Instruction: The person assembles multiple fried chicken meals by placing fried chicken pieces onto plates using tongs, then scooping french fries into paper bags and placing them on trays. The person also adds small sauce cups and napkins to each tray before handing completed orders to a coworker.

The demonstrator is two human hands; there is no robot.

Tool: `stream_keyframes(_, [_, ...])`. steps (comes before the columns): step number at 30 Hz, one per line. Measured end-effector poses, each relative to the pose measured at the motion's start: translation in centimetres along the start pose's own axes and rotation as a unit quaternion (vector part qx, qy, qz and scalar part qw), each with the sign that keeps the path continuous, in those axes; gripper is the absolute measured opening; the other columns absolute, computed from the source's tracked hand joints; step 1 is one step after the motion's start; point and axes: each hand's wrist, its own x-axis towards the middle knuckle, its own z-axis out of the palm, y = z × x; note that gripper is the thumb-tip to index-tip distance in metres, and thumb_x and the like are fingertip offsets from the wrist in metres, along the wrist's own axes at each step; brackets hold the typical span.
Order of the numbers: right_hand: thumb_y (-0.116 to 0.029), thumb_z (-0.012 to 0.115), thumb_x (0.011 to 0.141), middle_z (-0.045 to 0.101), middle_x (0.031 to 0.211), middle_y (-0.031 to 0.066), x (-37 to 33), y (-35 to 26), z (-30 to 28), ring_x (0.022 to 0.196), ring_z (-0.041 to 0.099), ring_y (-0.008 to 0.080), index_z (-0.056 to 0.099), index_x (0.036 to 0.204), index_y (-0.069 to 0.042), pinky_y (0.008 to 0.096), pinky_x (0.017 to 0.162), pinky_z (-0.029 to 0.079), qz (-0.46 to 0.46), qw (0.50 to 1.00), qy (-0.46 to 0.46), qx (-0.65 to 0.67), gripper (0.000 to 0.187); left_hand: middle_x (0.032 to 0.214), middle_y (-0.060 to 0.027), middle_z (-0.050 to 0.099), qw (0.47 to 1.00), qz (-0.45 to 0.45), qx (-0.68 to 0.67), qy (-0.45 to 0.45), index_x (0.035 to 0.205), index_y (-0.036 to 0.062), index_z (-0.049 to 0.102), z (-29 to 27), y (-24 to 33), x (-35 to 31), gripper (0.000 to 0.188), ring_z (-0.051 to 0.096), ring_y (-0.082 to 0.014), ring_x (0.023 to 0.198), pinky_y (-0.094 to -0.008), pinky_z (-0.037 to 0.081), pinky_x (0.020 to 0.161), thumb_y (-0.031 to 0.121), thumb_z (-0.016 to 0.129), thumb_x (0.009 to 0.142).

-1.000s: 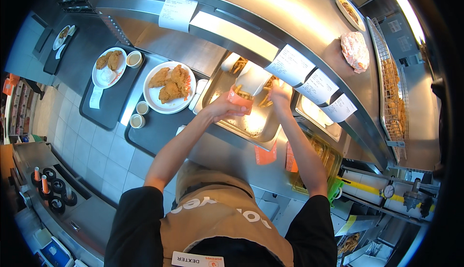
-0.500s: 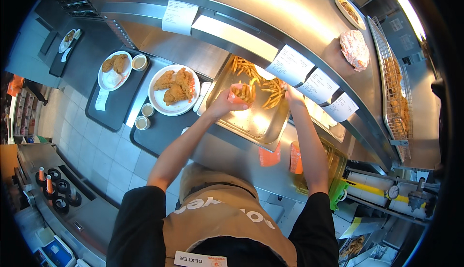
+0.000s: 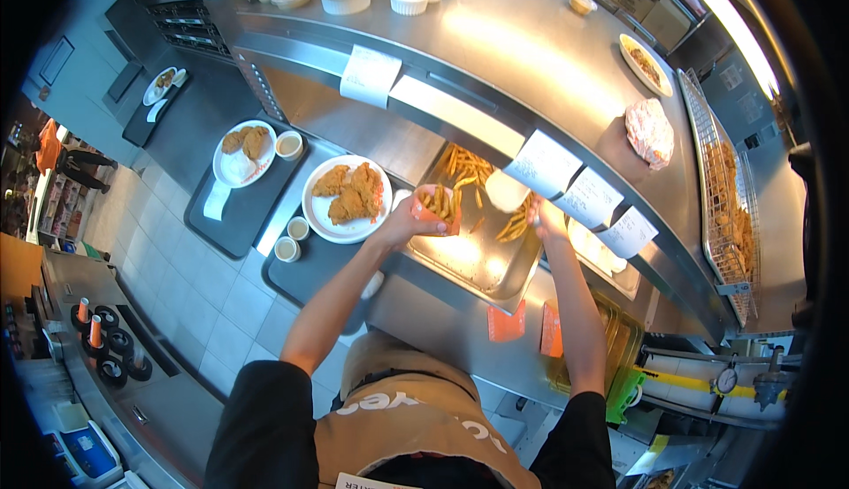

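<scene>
My left hand is wrapped round a red carton of fries, held upright above the left side of a steel pan. Loose fries lie along the pan's far end. At the pan's far right, my right hand has its fingers curled beside more fries; what they grip is hidden. Close to it sits a pale rounded thing, partly covered by a hanging paper slip. Two flat red cartons, one of them this carton, rest on the counter nearer me.
Left of the pan, a plate of fried chicken and small cups sit on a dark tray. Another dark tray stands farther left. A steel shelf with a wrapped bundle overhangs the pan. Wire baskets stand right.
The view has shifted, bringing stacked white cups into sight at the top. The carton stays in my left hand over the pan, and the pale rounded thing shows more fully beside my right hand.
</scene>
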Motion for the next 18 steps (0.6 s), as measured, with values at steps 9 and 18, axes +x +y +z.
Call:
stream_keyframes(9, [-0.006,0.053,0.087,0.049,0.067,0.0026,-7.6,-0.2,-1.3,0.044,0.045,0.0125,0.045,0.097,-0.012,0.0287,0.035,0.037,0.147,0.981,-0.093,-0.088,0.013,0.121,-0.0076,0.06,0.999,-0.025,-0.026,0.002,0.128,0.0056,0.046,-2.2,2.5,-1.1,0.059,0.06,-0.0172,0.111,-0.0331,0.052,0.095,0.001,0.078,0.078])
stream_keyframes(18, [-0.007,0.052,0.09,0.046,0.066,-0.0002,-10.5,0.1,-2.1,0.043,0.043,0.0099,0.047,0.094,-0.014,0.0243,0.034,0.031,0.162,0.98,-0.107,-0.048,0.009,0.125,-0.0115,0.059,0.998,-0.052,-0.031,0.017,0.133,0.0037,0.045,-6.1,5.1,-9.6,0.056,0.063,-0.0215,0.11,-0.0343,0.053,0.095,0.004,0.07,0.083])
